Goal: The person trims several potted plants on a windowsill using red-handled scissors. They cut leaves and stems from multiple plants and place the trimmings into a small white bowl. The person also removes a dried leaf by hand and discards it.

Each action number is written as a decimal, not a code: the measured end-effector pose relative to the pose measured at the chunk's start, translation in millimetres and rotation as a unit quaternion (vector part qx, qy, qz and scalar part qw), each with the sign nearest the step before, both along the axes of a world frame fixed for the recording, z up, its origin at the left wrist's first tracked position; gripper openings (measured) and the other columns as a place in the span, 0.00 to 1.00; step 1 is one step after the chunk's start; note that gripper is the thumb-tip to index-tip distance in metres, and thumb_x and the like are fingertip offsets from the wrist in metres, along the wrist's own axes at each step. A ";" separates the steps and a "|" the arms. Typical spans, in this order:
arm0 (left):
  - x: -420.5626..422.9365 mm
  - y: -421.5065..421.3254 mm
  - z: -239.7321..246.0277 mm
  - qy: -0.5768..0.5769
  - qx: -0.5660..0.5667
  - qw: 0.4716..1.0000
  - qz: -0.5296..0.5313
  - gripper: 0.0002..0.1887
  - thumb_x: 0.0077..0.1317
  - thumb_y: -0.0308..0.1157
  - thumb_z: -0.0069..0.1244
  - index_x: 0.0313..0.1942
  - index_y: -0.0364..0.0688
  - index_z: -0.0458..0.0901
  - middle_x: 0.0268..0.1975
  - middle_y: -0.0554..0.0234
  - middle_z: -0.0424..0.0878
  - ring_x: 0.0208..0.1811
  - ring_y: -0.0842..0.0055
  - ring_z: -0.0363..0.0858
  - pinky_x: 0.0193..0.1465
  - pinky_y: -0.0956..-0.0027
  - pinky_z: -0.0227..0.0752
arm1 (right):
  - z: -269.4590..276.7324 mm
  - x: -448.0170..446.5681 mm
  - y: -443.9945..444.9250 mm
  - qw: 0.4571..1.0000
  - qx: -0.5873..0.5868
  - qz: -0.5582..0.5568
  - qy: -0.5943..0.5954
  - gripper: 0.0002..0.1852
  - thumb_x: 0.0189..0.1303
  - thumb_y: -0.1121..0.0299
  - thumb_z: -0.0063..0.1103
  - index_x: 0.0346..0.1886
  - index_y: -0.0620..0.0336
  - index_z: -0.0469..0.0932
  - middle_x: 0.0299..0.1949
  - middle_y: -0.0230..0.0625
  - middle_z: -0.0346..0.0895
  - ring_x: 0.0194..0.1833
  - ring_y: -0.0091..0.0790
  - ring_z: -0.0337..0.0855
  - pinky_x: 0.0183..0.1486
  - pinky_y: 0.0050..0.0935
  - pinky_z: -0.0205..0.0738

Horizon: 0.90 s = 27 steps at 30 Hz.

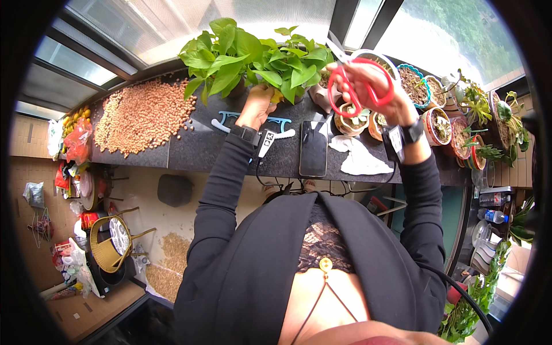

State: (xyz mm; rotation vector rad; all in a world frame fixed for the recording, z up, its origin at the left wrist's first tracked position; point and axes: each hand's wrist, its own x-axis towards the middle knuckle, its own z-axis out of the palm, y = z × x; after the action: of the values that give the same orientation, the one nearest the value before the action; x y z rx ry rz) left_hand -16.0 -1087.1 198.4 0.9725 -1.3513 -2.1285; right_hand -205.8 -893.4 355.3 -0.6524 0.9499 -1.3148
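My left hand is at the front of a leafy green pothos, its fingers curled on a yellow leaf low among the stems. The foliage hides part of the fingertips. Raised over the small pots to the right, my right hand holds scissors with red handles. Their metal blades point up and away, towards the window, apart from the pothos. A light-blue plastic hanger-like piece lies on the dark counter, partly under my left wrist.
A black phone and a crumpled white tissue lie near the counter's front edge. Several potted succulents crowd the right end. Peanuts are spread at the left. Cables hang below my wrists; windows stand behind.
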 end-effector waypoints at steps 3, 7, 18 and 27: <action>6.3 8.3 7.5 0.026 0.051 0.997 -0.047 0.07 0.71 0.26 0.38 0.41 0.37 0.75 0.29 0.62 0.77 0.19 0.83 0.68 0.16 0.80 0.53 | -11.3 -9.8 -39.9 0.999 0.013 0.019 -0.049 0.21 0.68 0.62 0.53 0.55 0.72 0.73 0.39 0.39 0.80 0.37 0.31 0.81 0.45 0.25 0.78; 5.0 41.6 7.0 0.001 0.083 0.996 0.021 0.08 0.72 0.26 0.38 0.43 0.37 0.75 0.30 0.60 0.78 0.18 0.82 0.69 0.16 0.79 0.53 | -28.6 -11.2 -77.4 0.991 0.050 0.109 -0.065 0.19 0.66 0.65 0.55 0.51 0.74 0.74 0.44 0.45 0.80 0.41 0.33 0.83 0.51 0.31 0.80; 31.7 43.1 4.5 0.024 0.010 0.999 -0.020 0.07 0.69 0.33 0.49 0.43 0.42 0.78 0.32 0.69 0.81 0.22 0.85 0.76 0.18 0.84 0.59 | -30.1 -9.2 -85.9 0.989 0.122 0.074 -0.037 0.19 0.61 0.68 0.60 0.49 0.76 0.74 0.42 0.46 0.81 0.43 0.36 0.84 0.54 0.35 0.78; 43.9 -25.7 -5.4 0.104 0.067 0.970 0.211 0.07 0.71 0.30 0.46 0.40 0.35 0.74 0.30 0.58 0.78 0.18 0.83 0.63 0.17 0.77 0.51 | -14.7 11.8 -54.4 0.993 0.061 0.097 0.008 0.21 0.67 0.64 0.53 0.54 0.75 0.72 0.40 0.44 0.81 0.39 0.33 0.84 0.48 0.29 0.79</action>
State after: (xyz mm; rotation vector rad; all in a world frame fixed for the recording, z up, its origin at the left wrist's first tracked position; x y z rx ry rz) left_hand 28.0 -1112.8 193.0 0.9554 -0.8212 -1.9443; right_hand -194.0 -947.8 340.7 -0.6449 0.9479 -1.0734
